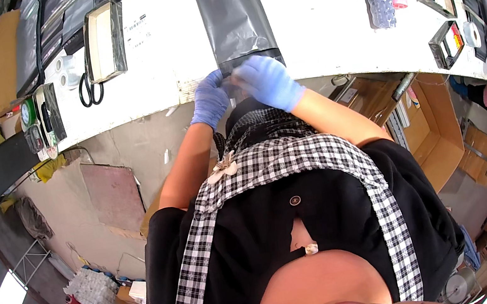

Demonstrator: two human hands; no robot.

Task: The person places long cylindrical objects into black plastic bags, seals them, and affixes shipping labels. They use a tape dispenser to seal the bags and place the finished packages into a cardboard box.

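Dk grey bag [234, 13], 1 pc: on counter [168, 36], extending far from grips. L grip [210, 101] at near-left corner; R grip [271, 83] over near end, blurred. Both: clenched/released, can't tell.

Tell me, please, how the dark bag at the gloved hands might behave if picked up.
The dark bag looks likely to flop, as its surface shows soft creases. Its glossy sheen suggests it may be slippery. Weight is uncertain, since any contents are hidden.
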